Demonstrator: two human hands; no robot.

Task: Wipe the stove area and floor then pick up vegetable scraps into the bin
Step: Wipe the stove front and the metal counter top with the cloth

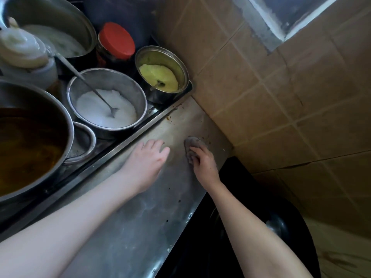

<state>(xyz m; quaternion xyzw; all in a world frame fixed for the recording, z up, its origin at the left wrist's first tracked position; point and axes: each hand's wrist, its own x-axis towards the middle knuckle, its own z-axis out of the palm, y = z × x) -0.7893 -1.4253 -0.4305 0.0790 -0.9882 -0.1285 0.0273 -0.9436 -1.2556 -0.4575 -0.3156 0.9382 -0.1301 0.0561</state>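
Observation:
A stainless steel counter (144,217) runs diagonally beside the stove area, with brown specks near its far corner. My right hand (202,163) grips a small grey cloth (193,143) and presses it on the counter close to the tiled wall. My left hand (148,159) rests flat on the counter to the left of the cloth, fingers straight and spread, holding nothing.
A sunken tray (160,109) holds a bowl of white grains with a spoon (106,103), a pot of yellow paste (160,73), a red-lidded jar (116,41) and a large bowl of brown liquid (30,141). Tan wall tiles (281,97) stand right; a black wok (251,227) lies below.

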